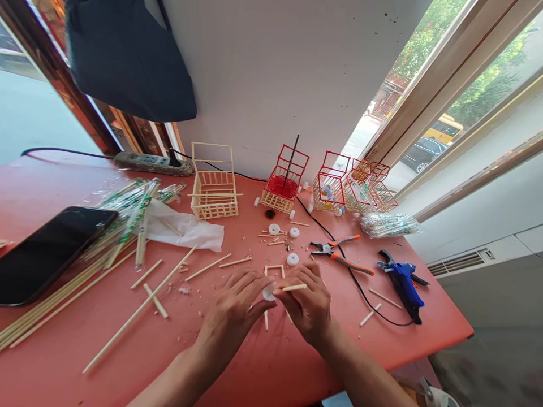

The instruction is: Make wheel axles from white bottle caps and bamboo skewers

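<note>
Our left grip (237, 297) clamps a round white disc (268, 292), our right grip (309, 302) a pale wooden stick (294, 288).
Orange-handled metal pliers (326, 247) lie to our right.

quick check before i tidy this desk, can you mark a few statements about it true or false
1. The left hand holds a round white disc. True.
2. The right hand holds the blue and black glue gun. False: it holds a short pale wooden stick, and the glue gun lies on the red table.
3. The orange-handled metal pliers lie closed. False: their handles are spread apart.
4. The dark-screened black phone lies left of the hands. True.
5. Three more white discs lie loose beyond the hands. True.
</note>
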A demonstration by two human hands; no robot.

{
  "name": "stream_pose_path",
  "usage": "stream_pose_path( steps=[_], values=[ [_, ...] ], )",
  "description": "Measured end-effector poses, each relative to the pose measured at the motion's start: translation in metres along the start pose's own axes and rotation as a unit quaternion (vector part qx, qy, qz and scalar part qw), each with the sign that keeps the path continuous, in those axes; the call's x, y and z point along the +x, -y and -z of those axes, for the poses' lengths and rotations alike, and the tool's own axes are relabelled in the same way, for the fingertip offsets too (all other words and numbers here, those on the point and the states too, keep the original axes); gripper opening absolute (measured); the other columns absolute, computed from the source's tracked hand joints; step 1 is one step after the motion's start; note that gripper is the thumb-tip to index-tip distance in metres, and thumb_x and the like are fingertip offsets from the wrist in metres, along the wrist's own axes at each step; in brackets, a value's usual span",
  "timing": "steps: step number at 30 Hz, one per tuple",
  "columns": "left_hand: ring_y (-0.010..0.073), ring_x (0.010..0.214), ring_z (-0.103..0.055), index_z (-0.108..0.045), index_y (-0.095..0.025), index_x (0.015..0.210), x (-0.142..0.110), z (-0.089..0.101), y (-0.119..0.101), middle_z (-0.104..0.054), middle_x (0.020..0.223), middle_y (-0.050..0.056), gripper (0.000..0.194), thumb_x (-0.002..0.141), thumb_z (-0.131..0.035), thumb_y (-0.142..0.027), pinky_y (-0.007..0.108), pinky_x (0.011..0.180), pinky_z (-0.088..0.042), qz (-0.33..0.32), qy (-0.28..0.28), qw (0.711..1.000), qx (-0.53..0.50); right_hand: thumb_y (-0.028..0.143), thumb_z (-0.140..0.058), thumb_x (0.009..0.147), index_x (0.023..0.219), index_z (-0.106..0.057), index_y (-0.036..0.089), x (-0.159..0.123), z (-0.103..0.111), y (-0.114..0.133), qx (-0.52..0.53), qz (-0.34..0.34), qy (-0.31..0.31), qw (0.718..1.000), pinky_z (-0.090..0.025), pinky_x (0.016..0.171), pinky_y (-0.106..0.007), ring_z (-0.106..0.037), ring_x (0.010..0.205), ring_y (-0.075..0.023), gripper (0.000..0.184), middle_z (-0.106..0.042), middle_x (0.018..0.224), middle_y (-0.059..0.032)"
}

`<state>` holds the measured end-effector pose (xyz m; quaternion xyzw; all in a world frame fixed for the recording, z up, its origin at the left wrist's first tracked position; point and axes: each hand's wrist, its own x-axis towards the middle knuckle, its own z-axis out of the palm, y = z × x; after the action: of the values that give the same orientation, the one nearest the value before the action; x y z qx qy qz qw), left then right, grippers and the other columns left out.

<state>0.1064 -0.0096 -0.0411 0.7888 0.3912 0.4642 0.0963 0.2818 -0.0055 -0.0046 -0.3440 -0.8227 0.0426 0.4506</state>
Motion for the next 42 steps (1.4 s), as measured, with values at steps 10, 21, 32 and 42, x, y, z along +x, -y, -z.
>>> stream_pose_path(
  steps=[10, 21, 32, 42],
  values=[
    [0.0221, 0.093, -0.065, -0.063, -0.019, 0.103, -0.0004, -0.0002, -0.0008, -0.071, 0.093, 0.005, 0.021, 0.098, -0.055, -0.038, 0.034, 0.083, -0.052, 0.000, 0.010, 1.000, -0.011, 0.024, -0.050, 0.104, 0.086, -0.059, 0.021, 0.0029, 0.0016, 0.0027, -0.007, 0.004, 0.004, 1.000, -0.037, 0.077, -0.035, -0.055, 0.065, -0.0136, 0.021, -0.069, 0.072, 0.0006],
    [0.0217, 0.096, -0.065, -0.062, -0.019, 0.105, -0.0019, -0.0007, -0.0012, -0.071, 0.094, 0.004, 0.020, 0.097, -0.057, -0.036, 0.034, 0.088, -0.051, 0.004, 0.010, 1.000, -0.015, 0.024, -0.050, 0.104, 0.087, -0.060, 0.021, 0.0016, 0.0015, 0.0022, 0.001, 0.002, 0.003, 1.000, -0.037, 0.078, -0.035, -0.056, 0.065, -0.0137, 0.020, -0.070, 0.074, 0.0004],
    [0.0221, 0.094, -0.067, -0.062, -0.019, 0.103, 0.0004, -0.0005, -0.0029, -0.071, 0.092, 0.005, 0.020, 0.098, -0.055, -0.038, 0.035, 0.087, -0.053, -0.004, 0.001, 1.000, -0.011, 0.025, -0.049, 0.104, 0.086, -0.059, 0.021, 0.0008, 0.0018, 0.0019, -0.007, -0.002, 0.006, 1.000, -0.037, 0.077, -0.035, -0.056, 0.064, -0.0136, 0.021, -0.069, 0.073, 0.0006],
    [0.0225, 0.096, -0.066, -0.062, -0.019, 0.106, -0.0013, -0.0010, -0.0021, -0.072, 0.094, 0.005, 0.019, 0.098, -0.057, -0.036, 0.035, 0.089, -0.053, -0.005, 0.009, 1.000, -0.013, 0.025, -0.048, 0.105, 0.084, -0.060, 0.021, 0.0015, 0.0024, 0.0041, -0.009, -0.007, 0.014, 1.000, -0.038, 0.078, -0.035, -0.056, 0.064, -0.0140, 0.025, -0.069, 0.071, 0.0004]
  ],
)
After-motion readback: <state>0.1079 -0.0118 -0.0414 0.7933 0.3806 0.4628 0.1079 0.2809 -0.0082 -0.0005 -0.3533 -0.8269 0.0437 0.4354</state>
